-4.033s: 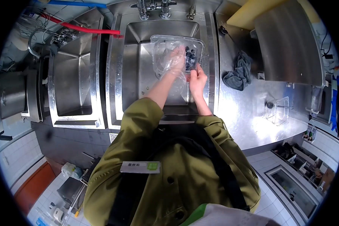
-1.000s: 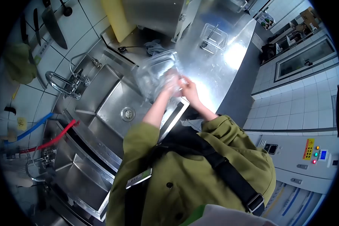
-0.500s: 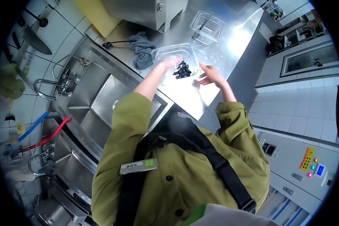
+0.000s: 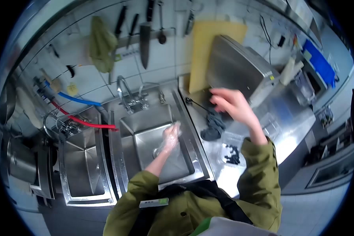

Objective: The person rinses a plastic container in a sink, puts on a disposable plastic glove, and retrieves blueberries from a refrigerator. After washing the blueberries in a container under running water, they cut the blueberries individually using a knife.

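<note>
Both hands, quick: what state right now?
Left hand: gloved, over the sink; blurred, open or closed cannot be told.
Right hand: open, fingers loosely bent, nothing seen in it.

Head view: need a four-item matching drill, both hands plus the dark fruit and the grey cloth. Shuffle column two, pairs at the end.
1. left hand
2. right hand
3. dark fruit
4. grey cloth

A. crumpled on the counter
B. in a clear plastic glove, over the sink
C. inside the clear container
D. bare, raised

Pairs: 1-B; 2-D; 3-C; 4-A
</note>
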`<state>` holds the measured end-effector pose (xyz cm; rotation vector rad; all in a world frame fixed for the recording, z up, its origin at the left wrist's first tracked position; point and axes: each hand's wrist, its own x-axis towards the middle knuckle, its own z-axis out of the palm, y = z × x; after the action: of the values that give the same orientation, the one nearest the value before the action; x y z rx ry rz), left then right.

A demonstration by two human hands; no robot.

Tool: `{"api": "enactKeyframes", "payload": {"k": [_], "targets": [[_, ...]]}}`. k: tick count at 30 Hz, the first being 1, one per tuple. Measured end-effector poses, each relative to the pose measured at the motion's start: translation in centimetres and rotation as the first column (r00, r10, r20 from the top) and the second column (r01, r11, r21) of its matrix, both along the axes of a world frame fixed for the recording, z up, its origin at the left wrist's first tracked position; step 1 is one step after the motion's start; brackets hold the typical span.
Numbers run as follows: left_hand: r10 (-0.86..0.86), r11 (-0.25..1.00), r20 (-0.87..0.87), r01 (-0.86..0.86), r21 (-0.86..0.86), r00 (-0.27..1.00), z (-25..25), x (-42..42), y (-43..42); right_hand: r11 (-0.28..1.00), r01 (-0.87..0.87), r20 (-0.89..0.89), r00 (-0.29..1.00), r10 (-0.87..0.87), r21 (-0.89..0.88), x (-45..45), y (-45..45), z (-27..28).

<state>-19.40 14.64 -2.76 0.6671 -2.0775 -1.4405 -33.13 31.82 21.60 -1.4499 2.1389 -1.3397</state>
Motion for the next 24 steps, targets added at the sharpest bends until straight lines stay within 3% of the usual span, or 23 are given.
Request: {"api": "enactKeyframes", "payload": {"k": [1, 2, 3, 6, 8, 9, 10, 11, 12, 13, 14, 17, 18, 20, 21, 22, 24], "targets": [[-0.019, 0.986, 0.204, 0.052, -0.156, 0.979, -2.3, 1.5, -2.3, 0.998, -0.063, -0.109, 0.992, 0.06, -0.024, -0.8, -4.1, 1.2], [-0.07, 0.873, 0.333, 0.22, -0.436, 0.94, -2.2, 3.1, -3.0, 0.999, -0.038, -0.329, 0.944, 0.035, -0.003, -1.6, -8.4, 2.2], [-0.068, 0.658, 0.47, 0.394, -0.642, 0.88, -2.2, 4.7, -3.6, 1.0, -0.008, -0.532, 0.846, 0.011, 0.008, -2.8, -12.6, 3.1], [-0.293, 0.878, 0.279, 0.373, -0.301, 0.914, -6.8, 9.9, -5.9, 0.99, 0.107, -0.846, 0.516, -0.138, -0.096, -6.9, -23.5, 3.5], [-0.261, 0.965, 0.256, 0.246, 0.088, 0.931, -8.7, 12.0, -7.6, 0.972, 0.074, -0.944, 0.235, -0.233, -0.222, -8.4, -28.6, 5.2], [-0.245, 0.942, 0.252, 0.169, 0.289, 0.936, -9.3, 12.7, -8.2, 0.96, 0.01, -0.953, 0.121, -0.279, -0.279, -9.1, -30.7, 6.0], [-0.286, 0.892, 0.688, 0.448, -0.064, 0.667, -8.7, 13.2, -8.4, 0.951, -0.088, -0.954, 0.073, -0.29, -0.296, -9.5, -32.6, 7.2], [-0.042, 0.61, 0.954, 0.765, -0.21, 0.295, -7.6, 14.0, -8.3, 0.934, -0.185, -0.952, 0.03, -0.304, -0.304, -9.3, -34.0, 8.2], [-0.234, 0.856, 0.799, 0.507, -0.101, 0.554, -7.1, 14.6, -8.2, 0.923, -0.212, -0.941, -0.038, -0.337, -0.322, -8.7, -35.3, 9.0], [-0.275, 0.961, 0.538, 0.244, 0.128, 0.797, -6.7, 15.2, -8.1, 0.947, -0.196, -0.95, -0.135, -0.282, -0.253, -8.6, -36.5, 9.8], [-0.164, 0.903, 0.242, 0.047, 0.427, 0.956, -6.6, 15.5, -8.0, 0.969, -0.164, -0.949, -0.228, -0.218, -0.183, -8.9, -37.3, 10.3], [0.232, 0.777, 0.078, -0.232, 0.586, 0.97, -8.0, 13.8, -8.7, 0.996, -0.087, -0.923, -0.381, -0.059, -0.027, -9.0, -38.4, 11.2], [0.257, 0.902, 0.265, -0.329, 0.281, 0.929, -6.5, 13.5, -8.5, 0.996, -0.089, -0.904, -0.426, -0.025, 0.014, -9.0, -38.6, 11.6], [0.062, 0.99, 0.257, -0.027, -0.138, 0.964, -9.5, 12.8, -8.5, 0.994, -0.064, -0.879, -0.475, 0.043, 0.084, -8.7, -38.3, 12.1], [-0.038, 0.93, 0.284, 0.139, -0.342, 0.958, -8.0, 12.7, -8.3, 0.993, -0.038, -0.876, -0.476, 0.078, 0.11, -7.8, -37.7, 12.2], [-0.122, 0.972, 0.478, 0.203, -0.12, 0.87, -6.4, 12.0, -7.9, 0.991, -0.011, -0.874, -0.473, 0.111, 0.132, -7.0, -36.7, 12.3], [-0.326, 0.889, 0.073, 0.28, 0.363, 0.943, -6.2, 12.0, -7.6, 0.988, 0.137, -0.929, -0.351, 0.121, 0.077, -4.3, -32.3, 11.9]]}}
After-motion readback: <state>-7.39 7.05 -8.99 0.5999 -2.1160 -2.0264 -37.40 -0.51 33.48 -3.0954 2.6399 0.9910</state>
